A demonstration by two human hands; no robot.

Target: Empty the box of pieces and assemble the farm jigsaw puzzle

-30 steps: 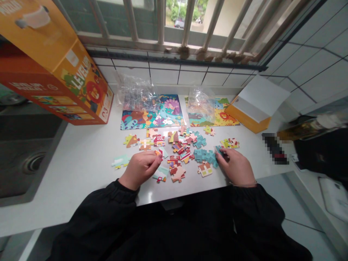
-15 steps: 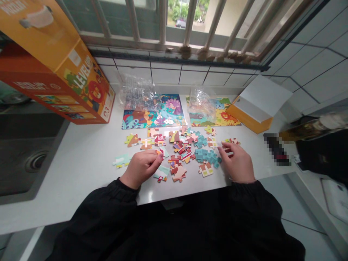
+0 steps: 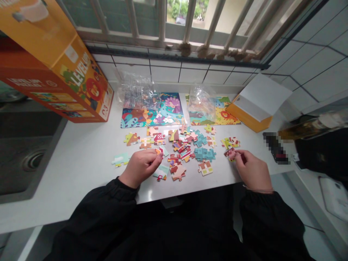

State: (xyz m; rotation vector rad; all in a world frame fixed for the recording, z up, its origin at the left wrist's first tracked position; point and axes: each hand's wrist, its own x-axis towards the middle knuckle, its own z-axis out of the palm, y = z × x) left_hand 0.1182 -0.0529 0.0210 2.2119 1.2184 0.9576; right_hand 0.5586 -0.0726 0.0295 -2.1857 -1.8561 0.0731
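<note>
My right hand (image 3: 252, 170) is shut on a small red-and-white jigsaw piece (image 3: 230, 154), held between thumb and fingertips. Just beyond it lie a yellow and red piece (image 3: 230, 142) and, to the left, joined teal pieces (image 3: 205, 154). My left hand (image 3: 141, 168) rests on the white countertop (image 3: 81, 174), its fingers closed. Whatever lies under those fingertips is hidden. It is next to a pale piece (image 3: 163, 151) and a teal-and-white piece (image 3: 161, 172). Several loose cardboard pieces (image 3: 179, 146) lie scattered between my hands.
Two printed picture sheets (image 3: 152, 116) lie at the back under clear plastic bags (image 3: 136, 92). A large orange box (image 3: 59, 69) stands at left, a small open box (image 3: 258, 103) at right. A steel sink (image 3: 27, 159) is left, a blurred dark object (image 3: 275, 148) right.
My right hand has moved right, away from the teal pieces, and now pinches a red-and-white piece. My left hand has barely moved.
</note>
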